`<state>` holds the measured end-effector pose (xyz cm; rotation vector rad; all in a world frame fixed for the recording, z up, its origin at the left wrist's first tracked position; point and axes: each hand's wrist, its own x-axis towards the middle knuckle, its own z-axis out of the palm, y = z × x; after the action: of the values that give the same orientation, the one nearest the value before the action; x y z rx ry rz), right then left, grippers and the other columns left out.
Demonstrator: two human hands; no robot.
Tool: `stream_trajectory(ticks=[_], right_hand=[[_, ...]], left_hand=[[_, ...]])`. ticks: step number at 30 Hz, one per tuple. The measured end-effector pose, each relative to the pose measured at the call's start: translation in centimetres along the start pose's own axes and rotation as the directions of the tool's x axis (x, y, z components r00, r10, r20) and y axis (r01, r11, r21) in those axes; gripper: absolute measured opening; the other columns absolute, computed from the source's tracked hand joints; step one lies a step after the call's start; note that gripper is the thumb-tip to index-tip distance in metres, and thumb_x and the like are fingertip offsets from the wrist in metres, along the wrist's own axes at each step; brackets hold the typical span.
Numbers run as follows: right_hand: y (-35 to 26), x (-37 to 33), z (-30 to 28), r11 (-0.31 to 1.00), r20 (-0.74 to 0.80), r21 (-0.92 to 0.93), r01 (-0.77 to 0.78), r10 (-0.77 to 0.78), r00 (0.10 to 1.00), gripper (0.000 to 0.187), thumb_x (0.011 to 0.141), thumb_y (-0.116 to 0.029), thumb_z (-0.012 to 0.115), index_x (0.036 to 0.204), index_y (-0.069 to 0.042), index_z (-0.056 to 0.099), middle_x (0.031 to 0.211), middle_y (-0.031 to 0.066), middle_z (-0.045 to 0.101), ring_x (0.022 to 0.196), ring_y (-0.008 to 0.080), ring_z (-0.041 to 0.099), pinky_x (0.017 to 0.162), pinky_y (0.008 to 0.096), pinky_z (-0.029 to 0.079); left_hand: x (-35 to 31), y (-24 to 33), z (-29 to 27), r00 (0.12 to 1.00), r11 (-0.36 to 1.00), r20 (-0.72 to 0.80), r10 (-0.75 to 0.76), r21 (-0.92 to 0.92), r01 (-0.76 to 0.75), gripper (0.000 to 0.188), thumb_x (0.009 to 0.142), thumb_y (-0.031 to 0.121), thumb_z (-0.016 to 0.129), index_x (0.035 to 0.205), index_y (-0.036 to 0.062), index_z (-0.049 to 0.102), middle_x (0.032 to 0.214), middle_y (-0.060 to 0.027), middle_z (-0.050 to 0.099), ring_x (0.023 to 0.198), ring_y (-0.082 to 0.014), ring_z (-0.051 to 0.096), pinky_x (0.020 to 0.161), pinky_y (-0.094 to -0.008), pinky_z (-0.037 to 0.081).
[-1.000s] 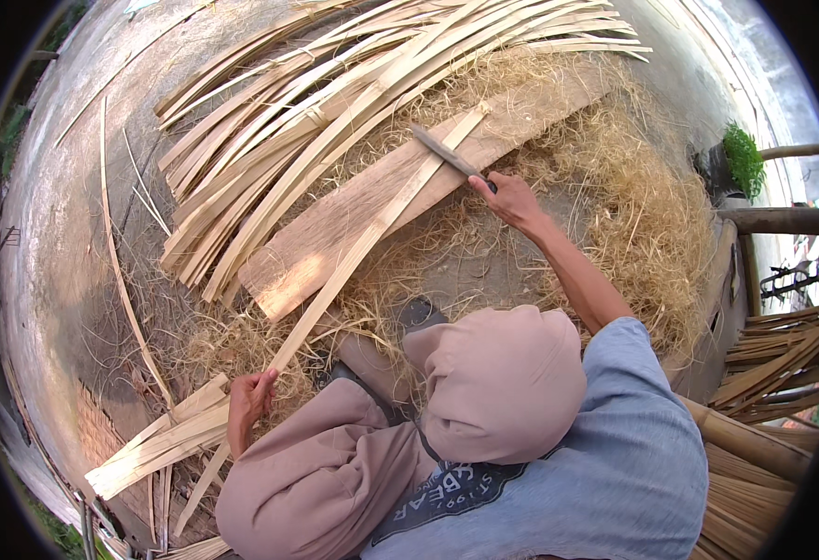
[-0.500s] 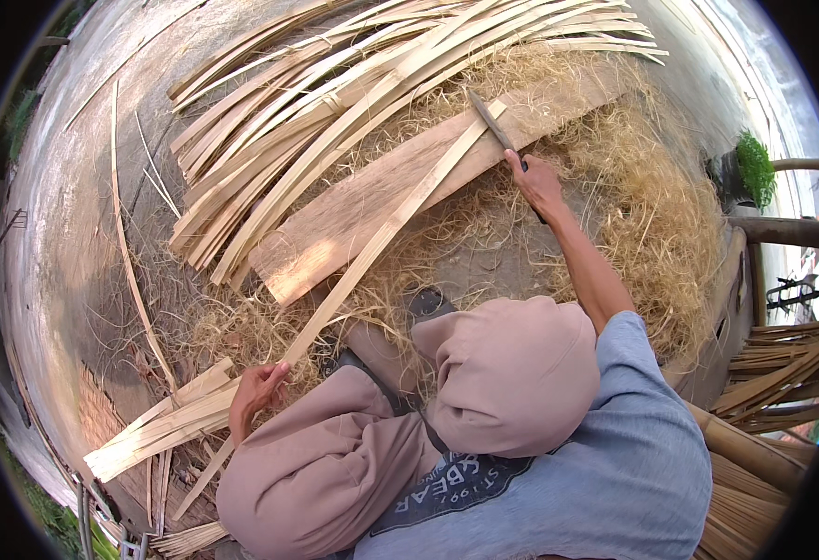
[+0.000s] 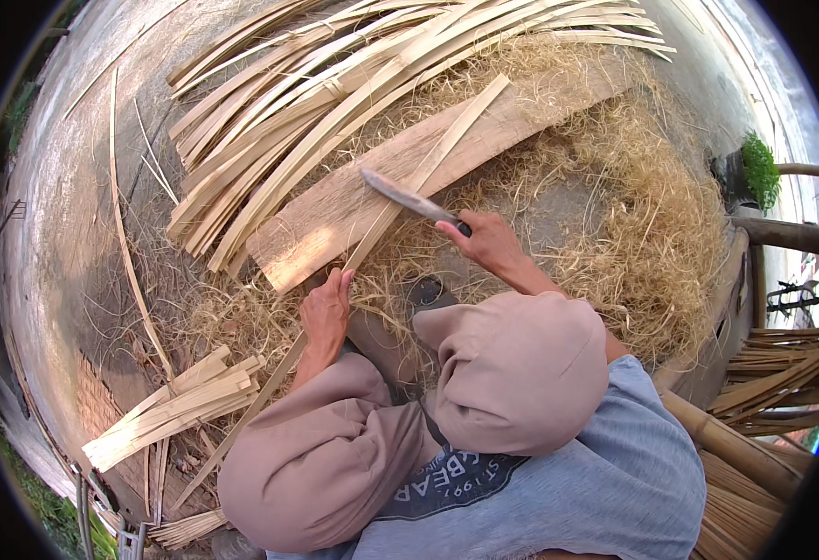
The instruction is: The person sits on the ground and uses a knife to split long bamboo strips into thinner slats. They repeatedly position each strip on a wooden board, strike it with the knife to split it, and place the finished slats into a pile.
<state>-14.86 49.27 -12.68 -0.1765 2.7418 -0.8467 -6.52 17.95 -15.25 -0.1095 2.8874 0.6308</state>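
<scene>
Since half a second ago, the left hand (image 3: 327, 313) has moved up nearer the plank and the right hand (image 3: 491, 245) has brought the knife (image 3: 398, 194) down from the strip's far end. Left fingers are closed on the pale strip (image 3: 465, 124); the right hand is wrapped round the knife's dark handle, its blade crossing the strip. That strip lies slantwise over the wooden plank (image 3: 321, 224), with curly shavings (image 3: 633, 224) alongside and bundled strips (image 3: 270, 154) beyond.
</scene>
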Motion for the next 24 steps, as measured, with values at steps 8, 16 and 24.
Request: stream_trajectory(ticks=[8, 16, 24], right_hand=[[-0.8, -1.0, -2.7, 0.986, 0.082, -0.079, 0.144, -0.138, 0.987, 0.063, 0.099, -0.063, 0.057, 0.082, -0.003, 0.066, 0.06, 0.0148, 0.06, 0.057, 0.0303, 0.063, 0.055, 0.0466, 0.05], [19.2, 10.9, -14.4, 0.854, -0.504, -0.098, -0.51, 0.4, 0.765, 0.073, 0.1, -0.066, 0.05, 0.071, -0.001, 0.064, 0.064, 0.0159, 0.065, 0.064, 0.0279, 0.07, 0.064, 0.0431, 0.054], [9.3, 7.1, -7.9, 0.621, -0.348, 0.772, -0.131, 0.587, 0.731, 0.067, 0.101, -0.063, 0.052, 0.077, -0.002, 0.058, 0.062, 0.0053, 0.059, 0.053, 0.0141, 0.063, 0.047, 0.0297, 0.052]], left_hand=[[0.0, -0.6, 0.4, 0.995, 0.997, -0.075, 0.067, 0.044, -0.064, 0.035, 0.109, 0.041, 0.047, 0.094, 0.011, 0.058, 0.063, -0.02, 0.06, 0.061, -0.0451, 0.062, 0.054, -0.0537, 0.044], [-0.5, -0.5, -0.7, 0.999, 0.998, 0.004, 0.048, -0.05, -0.048, 0.031, 0.108, 0.038, 0.051, 0.103, 0.0098, 0.064, 0.069, -0.0208, 0.063, 0.067, -0.0411, 0.066, 0.059, -0.0515, 0.047], [-0.1, 0.5, -3.0, 0.994, 0.976, -0.079, 0.073, -0.2, -0.088, 0.039, 0.103, 0.035, 0.064, 0.142, 0.0332, 0.064, 0.072, -0.0071, 0.043, 0.066, -0.0209, 0.047, 0.065, -0.0376, 0.043]])
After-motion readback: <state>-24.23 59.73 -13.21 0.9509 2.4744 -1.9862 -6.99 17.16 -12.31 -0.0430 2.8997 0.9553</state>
